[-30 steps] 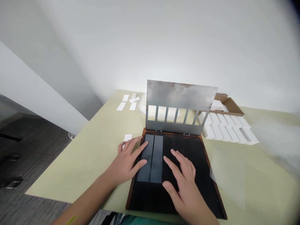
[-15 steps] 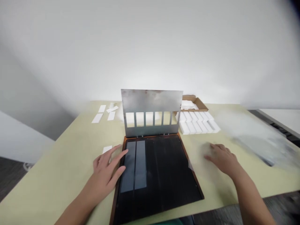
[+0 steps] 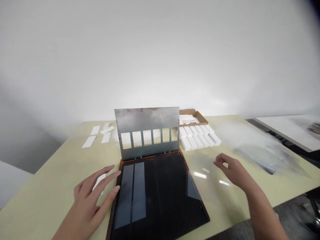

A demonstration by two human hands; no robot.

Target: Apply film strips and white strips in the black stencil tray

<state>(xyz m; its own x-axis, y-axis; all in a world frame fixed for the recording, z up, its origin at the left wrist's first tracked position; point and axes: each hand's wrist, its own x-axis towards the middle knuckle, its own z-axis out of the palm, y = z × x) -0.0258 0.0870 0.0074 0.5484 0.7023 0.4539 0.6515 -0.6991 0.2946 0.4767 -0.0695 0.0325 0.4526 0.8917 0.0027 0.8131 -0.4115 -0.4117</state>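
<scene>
Head view: two hands beside a black tray

The left hand [image 3: 88, 190] lies lower left, fingers spread apart, tips just off the copper rim of the black tray [image 3: 203, 205], above a white card [image 3: 99, 181]. The right hand [image 3: 231, 170] hovers at right, fingers curled close together at the edge of a clear plastic sheet [image 3: 207, 180]; whether they grip it cannot be told. The sheet overlaps the tray's right side. A steel plate [image 3: 146, 120] with six windows stands upright at the tray's far edge.

The left hand [image 3: 91, 190] lay low and palm-down, spread wide, while the right hand [image 3: 231, 171], well apart from it, reached outward, loosely curled, with its wrist bent slightly.
</scene>
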